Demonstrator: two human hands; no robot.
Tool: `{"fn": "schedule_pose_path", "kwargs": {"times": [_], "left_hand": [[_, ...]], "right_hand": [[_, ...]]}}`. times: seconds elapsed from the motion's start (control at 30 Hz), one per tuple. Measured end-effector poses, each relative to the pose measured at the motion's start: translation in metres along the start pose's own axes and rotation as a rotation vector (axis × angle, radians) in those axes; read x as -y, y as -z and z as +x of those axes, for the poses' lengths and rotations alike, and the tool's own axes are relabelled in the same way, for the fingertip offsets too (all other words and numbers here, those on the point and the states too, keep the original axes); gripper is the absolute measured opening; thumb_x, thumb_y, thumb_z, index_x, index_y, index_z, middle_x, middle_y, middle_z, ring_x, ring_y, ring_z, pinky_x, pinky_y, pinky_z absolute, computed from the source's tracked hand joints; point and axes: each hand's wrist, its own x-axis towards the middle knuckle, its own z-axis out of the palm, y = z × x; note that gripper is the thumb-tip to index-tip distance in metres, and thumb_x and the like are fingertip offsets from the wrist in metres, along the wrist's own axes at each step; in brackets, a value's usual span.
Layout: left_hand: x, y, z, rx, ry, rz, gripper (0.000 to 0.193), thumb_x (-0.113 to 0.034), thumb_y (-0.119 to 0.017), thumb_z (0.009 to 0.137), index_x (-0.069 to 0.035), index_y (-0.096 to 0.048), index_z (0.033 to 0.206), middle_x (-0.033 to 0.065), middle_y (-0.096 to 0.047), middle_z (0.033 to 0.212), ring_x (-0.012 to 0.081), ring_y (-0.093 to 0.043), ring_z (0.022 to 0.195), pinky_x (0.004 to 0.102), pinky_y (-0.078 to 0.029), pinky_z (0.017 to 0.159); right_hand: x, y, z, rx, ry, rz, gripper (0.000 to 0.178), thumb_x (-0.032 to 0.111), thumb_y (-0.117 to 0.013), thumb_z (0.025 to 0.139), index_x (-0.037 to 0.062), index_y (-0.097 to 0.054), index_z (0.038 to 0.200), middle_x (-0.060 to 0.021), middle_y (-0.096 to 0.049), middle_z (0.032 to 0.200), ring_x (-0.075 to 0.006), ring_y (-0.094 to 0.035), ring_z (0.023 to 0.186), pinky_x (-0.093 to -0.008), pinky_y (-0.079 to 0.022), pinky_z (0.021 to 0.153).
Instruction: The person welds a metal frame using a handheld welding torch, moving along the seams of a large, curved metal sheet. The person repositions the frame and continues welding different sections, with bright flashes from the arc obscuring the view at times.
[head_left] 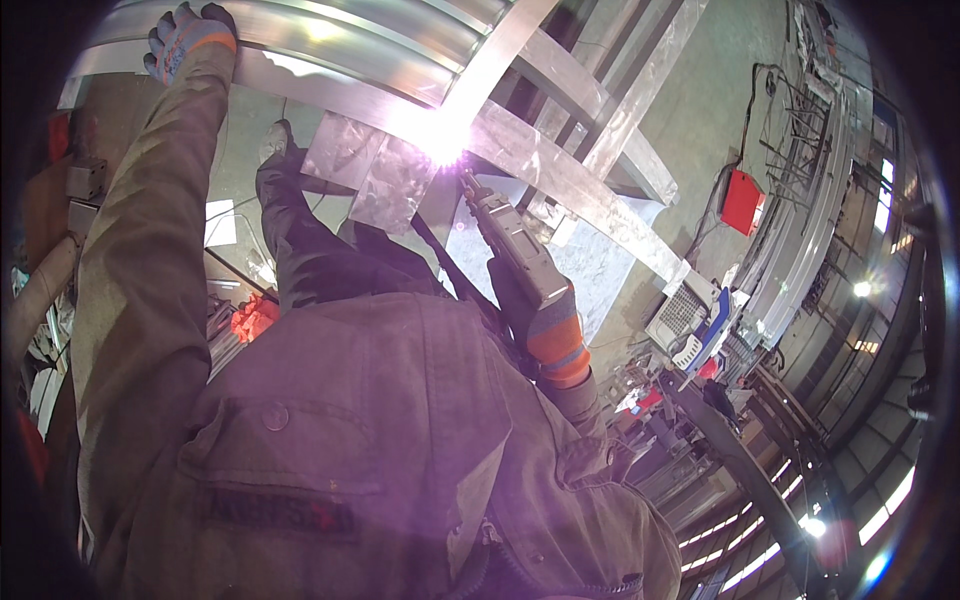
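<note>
My right hand (551, 335), in a glove with an orange and grey cuff, is wrapped around a handheld welding gun (518, 245). The tip of the gun points up at a metal joint, where a dazzling white-violet glow hides the seam. At the upper left my left hand (192, 42), in a grey-blue and orange glove, rests on the metal frame (330, 88) with its fingers spread. Ribbed shiny panels fill part of this frame. Just below the glow hang grey metal plates (385, 185).
Metal beams (590, 195) run from the joint to the right. A red box (742, 203) with a cable stands on the floor beyond them. An orange cloth (254, 317) lies at the left. Long metal stock (800, 270) and a perforated crate (683, 318) are at the right.
</note>
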Motion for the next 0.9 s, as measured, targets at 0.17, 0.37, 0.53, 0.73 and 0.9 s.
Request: {"fn": "schedule_pose_path", "kwargs": {"times": [0.17,0.37,0.53,0.73,0.9], "left_hand": [[-0.004,0.005,-0.002,-0.02,-0.004,0.015,0.067,-0.063,-0.053,0.104,-0.028,-0.063,0.161,0.0049,-0.06,0.167,0.031,-0.05,0.158,0.0549,-0.035,0.13],[-0.002,0.005,0.0,-0.016,-0.017,0.028,0.067,-0.064,-0.054,0.104,-0.028,-0.064,0.16,0.0035,-0.061,0.165,0.0308,-0.052,0.156,0.0548,-0.037,0.128],[0.0,0.001,0.002,0.04,-0.018,0.03,0.067,-0.064,-0.053,0.105,-0.028,-0.064,0.16,0.0036,-0.06,0.166,0.0303,-0.052,0.157,0.055,-0.037,0.128],[-0.005,0.004,0.0,0.004,-0.006,0.059,0.068,-0.064,-0.051,0.105,-0.029,-0.061,0.163,0.0039,-0.058,0.168,0.0295,-0.05,0.159,0.0559,-0.035,0.13],[-0.011,0.011,0.002,0.108,0.079,-0.026,0.069,-0.064,-0.05,0.106,-0.029,-0.06,0.165,0.0054,-0.057,0.169,0.0306,-0.048,0.159,0.0565,-0.034,0.131]], "right_hand": [[-0.001,-0.001,-0.002,-0.01,0.041,-0.019,0.02,0.012,-0.082,0.101,0.0074,-0.081,0.121,-0.0157,-0.076,0.109,-0.0328,-0.079,0.09,-0.0424,-0.062,0.074],[0.002,-0.001,-0.007,0.002,-0.07,0.042,0.021,0.013,-0.082,0.102,0.0073,-0.081,0.123,-0.0156,-0.076,0.11,-0.0325,-0.08,0.091,-0.0426,-0.062,0.075],[0.003,0.0,-0.009,0.018,-0.074,0.023,0.022,0.013,-0.083,0.101,0.0084,-0.081,0.122,-0.0152,-0.076,0.111,-0.0321,-0.08,0.092,-0.0428,-0.063,0.075],[-0.003,-0.001,-0.012,0.017,0.043,-0.077,0.024,0.011,-0.084,0.097,0.0112,-0.082,0.121,-0.0158,-0.076,0.114,-0.0342,-0.079,0.093,-0.0423,-0.063,0.075],[0.001,0.001,-0.015,-0.02,0.038,-0.006,0.028,0.012,-0.086,0.095,0.0087,-0.081,0.122,-0.0182,-0.077,0.119,-0.0365,-0.08,0.099,-0.043,-0.064,0.08]]}}
